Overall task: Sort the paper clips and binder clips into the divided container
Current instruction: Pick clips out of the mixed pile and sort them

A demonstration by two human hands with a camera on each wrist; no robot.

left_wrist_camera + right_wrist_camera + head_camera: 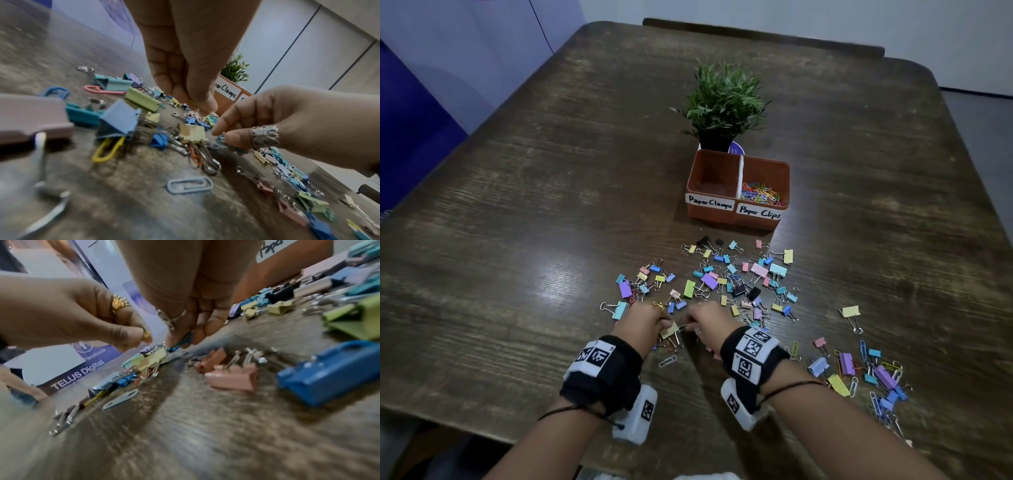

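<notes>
Pastel binder clips (736,277) scattered; bright paper clips (762,193) fill one compartment.

Dark wood-grain desk (551,205), pretty worn looking. Small fake potted plant (722,99) in a black pot sits up around 12 o'clock. A banner (78,374) reading "TELUS Digital" with a Facebook logo stands off at 9 o'clock.

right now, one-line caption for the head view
Both hands pick clips beside a yellow binder clip; orange divided container waits.
</notes>
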